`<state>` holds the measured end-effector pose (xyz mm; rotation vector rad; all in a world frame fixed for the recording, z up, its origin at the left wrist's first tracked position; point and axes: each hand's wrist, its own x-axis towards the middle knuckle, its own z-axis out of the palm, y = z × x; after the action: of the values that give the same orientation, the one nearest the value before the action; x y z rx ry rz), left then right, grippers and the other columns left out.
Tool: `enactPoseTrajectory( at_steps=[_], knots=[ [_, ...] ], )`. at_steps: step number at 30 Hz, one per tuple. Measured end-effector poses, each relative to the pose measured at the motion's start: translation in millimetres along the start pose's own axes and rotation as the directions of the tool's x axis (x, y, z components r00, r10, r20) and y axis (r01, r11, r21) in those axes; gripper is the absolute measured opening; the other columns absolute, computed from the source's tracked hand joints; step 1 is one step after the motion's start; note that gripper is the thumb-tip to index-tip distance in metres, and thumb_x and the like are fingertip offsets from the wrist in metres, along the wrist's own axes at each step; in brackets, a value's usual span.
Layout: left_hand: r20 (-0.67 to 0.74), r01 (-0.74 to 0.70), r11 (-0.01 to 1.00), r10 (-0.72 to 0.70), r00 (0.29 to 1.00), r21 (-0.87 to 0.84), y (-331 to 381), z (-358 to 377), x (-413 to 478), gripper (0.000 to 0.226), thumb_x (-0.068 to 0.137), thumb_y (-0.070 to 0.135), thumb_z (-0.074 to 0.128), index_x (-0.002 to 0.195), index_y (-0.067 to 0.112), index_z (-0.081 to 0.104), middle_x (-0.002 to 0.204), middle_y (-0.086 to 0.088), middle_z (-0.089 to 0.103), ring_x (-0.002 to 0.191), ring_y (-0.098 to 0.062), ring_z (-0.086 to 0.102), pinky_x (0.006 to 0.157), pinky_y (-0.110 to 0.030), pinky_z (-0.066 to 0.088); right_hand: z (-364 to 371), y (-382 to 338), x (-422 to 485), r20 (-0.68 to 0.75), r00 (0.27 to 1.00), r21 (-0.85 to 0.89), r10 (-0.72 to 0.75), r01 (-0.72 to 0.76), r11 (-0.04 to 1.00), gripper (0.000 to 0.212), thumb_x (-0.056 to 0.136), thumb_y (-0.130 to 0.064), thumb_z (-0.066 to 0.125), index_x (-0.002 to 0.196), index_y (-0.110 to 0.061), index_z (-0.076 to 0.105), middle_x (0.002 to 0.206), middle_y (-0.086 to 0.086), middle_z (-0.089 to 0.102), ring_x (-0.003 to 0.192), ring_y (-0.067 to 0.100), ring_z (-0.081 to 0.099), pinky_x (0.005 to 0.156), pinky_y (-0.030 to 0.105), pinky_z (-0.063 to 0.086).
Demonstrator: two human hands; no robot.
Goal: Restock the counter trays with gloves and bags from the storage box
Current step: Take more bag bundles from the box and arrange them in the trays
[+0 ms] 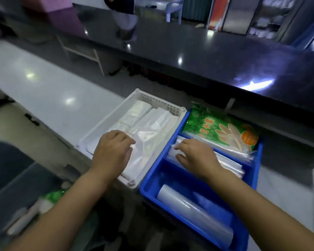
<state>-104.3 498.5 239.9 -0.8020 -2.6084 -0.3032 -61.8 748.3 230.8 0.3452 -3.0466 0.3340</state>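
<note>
At 7 o'clock the storage box (13, 187) holds a green packet (55, 194). The right hand (198, 156) lies with straight fingers on the clear bags (230, 163) in the blue tray's (149, 178) middle compartment. At its 9 o'clock, the left hand (112, 153) touches the white tray's (105, 120) bags, its grip not clear. The glove packet (221, 131) fills the far compartment, at 1 o'clock. Probably the stacks are being settled; the next move is a reach down to the box.

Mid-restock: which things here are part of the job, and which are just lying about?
Job: white tray, bags in it under the left hand; blue tray, green glove packet, clear bag stack under the right hand, plastic roll; storage box lower left.
Lying about: dark counter, white chair.
</note>
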Motion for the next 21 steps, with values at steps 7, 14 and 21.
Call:
enactPoseTrajectory(
  at_steps=[7,14,21],
  knots=[
    [-0.071,0.297,0.955,-0.296,0.952,0.002,-83,-44,-82,0.014,0.073,0.010,0.060,0.080,0.007,0.072,0.077,-0.009,0.071,0.077,-0.033,0.064,0.070,-0.041,0.050,0,-94,40,-0.028,0.982,0.052,-0.187,0.188,0.981,0.027,0.092,-0.031,0.049,0.114,-0.023,0.063,0.108,0.001,0.067,0.102,0.024,0.060,0.078,0.034,0.047],
    [-0.102,0.504,0.863,-0.499,0.861,0.035,-189,-84,-190,0.006,0.073,0.004,0.067,0.076,0.007,0.072,0.074,-0.010,0.070,0.074,-0.033,0.061,0.063,-0.041,0.049,26,-228,84,-0.022,0.956,0.061,-0.292,0.293,0.954,0.022,0.092,-0.032,0.049,0.102,-0.026,0.067,0.095,-0.004,0.070,0.090,0.021,0.063,0.068,0.033,0.051],
    [0.006,0.706,0.708,-0.706,0.708,0.008,-303,-113,-309,0.012,0.068,-0.002,0.074,0.077,0.006,0.073,0.076,-0.009,0.072,0.079,-0.033,0.063,0.063,-0.039,0.050,95,-385,122,0.070,0.899,0.088,-0.432,0.425,0.901,0.024,0.091,-0.034,0.048,0.099,-0.023,0.068,0.092,-0.002,0.069,0.084,0.018,0.064,0.067,0.036,0.052]
  ],
)
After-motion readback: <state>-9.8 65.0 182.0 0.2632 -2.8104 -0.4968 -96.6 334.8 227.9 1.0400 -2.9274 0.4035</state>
